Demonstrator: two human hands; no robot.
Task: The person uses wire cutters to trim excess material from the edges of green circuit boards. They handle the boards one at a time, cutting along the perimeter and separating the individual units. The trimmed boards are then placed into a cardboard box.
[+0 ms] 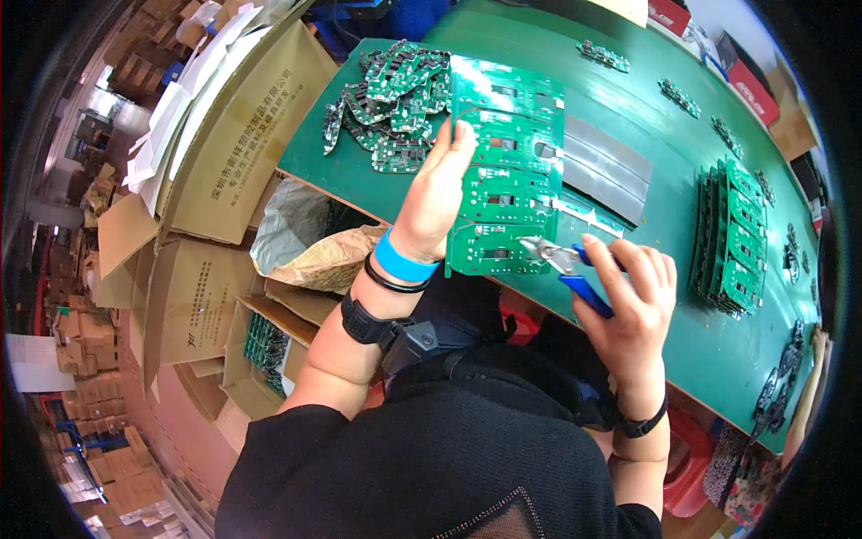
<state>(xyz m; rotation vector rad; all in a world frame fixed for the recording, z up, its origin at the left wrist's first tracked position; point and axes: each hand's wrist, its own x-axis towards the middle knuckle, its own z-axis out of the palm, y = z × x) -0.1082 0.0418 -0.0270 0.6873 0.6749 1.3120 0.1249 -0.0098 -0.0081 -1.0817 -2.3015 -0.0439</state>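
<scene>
My left hand (434,205) grips the left edge of a green circuit board panel (503,189), its thumb lying on the face. The panel is held up above the table, tilted, and has several joined sections with dark slots. In my right hand (634,310) are cutting pliers (562,259) with blue handles. Their jaws are at the panel's lower right part; whether they touch it, I cannot tell. Behind the panel, a pile of small separate circuit boards (395,103) lies on the table. A dark grey ridged mat (606,171) shows to the panel's right.
On the green table (530,36), a stack of board panels (729,238) stands to the right. Small boards (680,97) lie along the far side. Left of the table are a cardboard box (242,135) and a lower box with green boards (262,346). Another person's arm (808,395) shows at far right.
</scene>
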